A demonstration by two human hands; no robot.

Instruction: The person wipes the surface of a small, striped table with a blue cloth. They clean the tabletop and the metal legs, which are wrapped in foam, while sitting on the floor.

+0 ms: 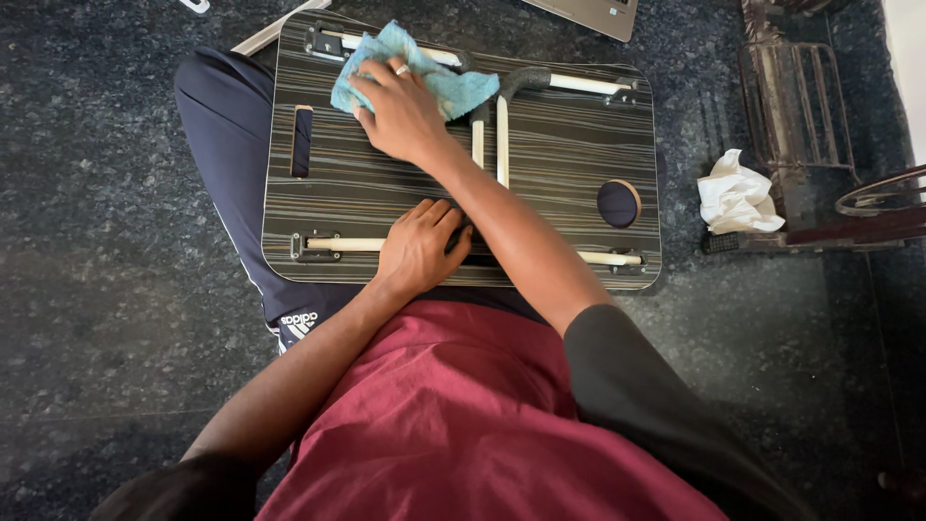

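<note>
- Right hand (400, 116) pressed flat on a light blue cloth (424, 72), fingers (371, 87) spread over it and pinning it down rather than clenched around it; a ring on one finger.
- Cloth bunched at the far edge of the overturned lap table (559, 164), draped across the far white leg bar (579, 84) near its left bracket.
- Left hand (417, 249) resting palm-down on the near edge of the lap table, fingers (439, 220) curled loosely over the near white leg bar (352, 244); grasping nothing that can be seen.
- Right forearm crossing over the left hand, reaching diagonally across the lap table.
- Lap table lying underside up on the lap, dark striped wood grain, a slot (302, 142) cut near its left side and a round cup hole (618, 204) near its right side.
- Folded white legs with grey foam corners meeting in the middle of the lap table.
- Dark speckled floor (96, 241) all around the lap table.
- Crumpled white paper (737, 196) on the floor just right of the lap table, beside a metal rack (796, 116).
- Corner of a laptop (588, 14) beyond the far edge of the lap table.
- Maroon shirt and dark trousers nearest the camera, below the lap table.
</note>
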